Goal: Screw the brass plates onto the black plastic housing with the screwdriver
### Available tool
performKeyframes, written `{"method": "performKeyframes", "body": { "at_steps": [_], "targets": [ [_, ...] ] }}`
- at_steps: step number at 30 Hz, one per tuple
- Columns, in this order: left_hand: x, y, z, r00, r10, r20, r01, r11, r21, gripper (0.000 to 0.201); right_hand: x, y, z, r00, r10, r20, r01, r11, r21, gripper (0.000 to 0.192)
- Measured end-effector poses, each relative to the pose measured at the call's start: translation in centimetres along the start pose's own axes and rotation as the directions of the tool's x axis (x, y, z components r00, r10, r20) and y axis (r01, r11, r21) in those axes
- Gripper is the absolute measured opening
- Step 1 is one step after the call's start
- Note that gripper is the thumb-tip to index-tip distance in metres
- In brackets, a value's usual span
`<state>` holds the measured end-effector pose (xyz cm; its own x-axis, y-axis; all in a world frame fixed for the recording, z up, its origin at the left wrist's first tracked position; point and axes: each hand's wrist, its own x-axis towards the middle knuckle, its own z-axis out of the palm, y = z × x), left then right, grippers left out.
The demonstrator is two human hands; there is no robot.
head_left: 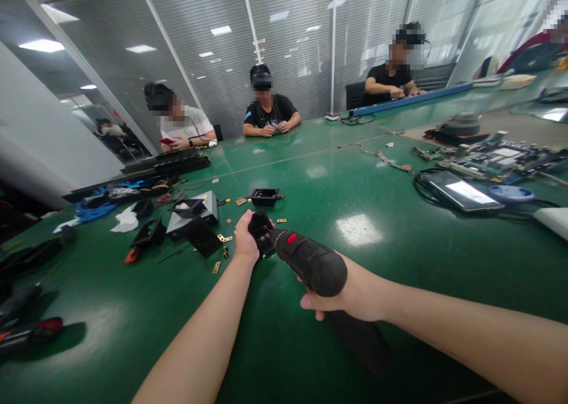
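Bright ceiling panels [42, 45]; table [399, 262] glare; edges warped.

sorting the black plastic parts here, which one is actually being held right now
The small black housing gripped in the left hand, with the electric screwdriver in the right hand pointed at it. The other black housing lies untouched farther back.

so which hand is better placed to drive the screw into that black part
Right. The right hand already grips the electric screwdriver, its tip at the small black part. The left hand is clamped on that part, steadying it on the green table.
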<state>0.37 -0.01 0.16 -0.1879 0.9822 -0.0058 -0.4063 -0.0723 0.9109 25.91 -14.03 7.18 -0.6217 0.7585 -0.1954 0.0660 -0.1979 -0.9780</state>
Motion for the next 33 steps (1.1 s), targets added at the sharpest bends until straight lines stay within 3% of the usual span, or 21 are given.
{"method": "performKeyframes", "body": {
  "at_steps": [16,33],
  "targets": [
    [0.5,0.0,-0.4,0.998,-0.062,-0.018,0.063,0.995,0.078,0.058,0.2,0.1,-0.1,1.000,0.008,0.013,-0.008,1.000,0.007,0.036],
    [0.5,-0.4,-0.3,0.998,-0.055,-0.013,0.056,0.996,0.070,0.060,0.5,1.1,-0.1,1.000,0.006,0.015,-0.007,1.000,0.025,0.043]
  ]
}}
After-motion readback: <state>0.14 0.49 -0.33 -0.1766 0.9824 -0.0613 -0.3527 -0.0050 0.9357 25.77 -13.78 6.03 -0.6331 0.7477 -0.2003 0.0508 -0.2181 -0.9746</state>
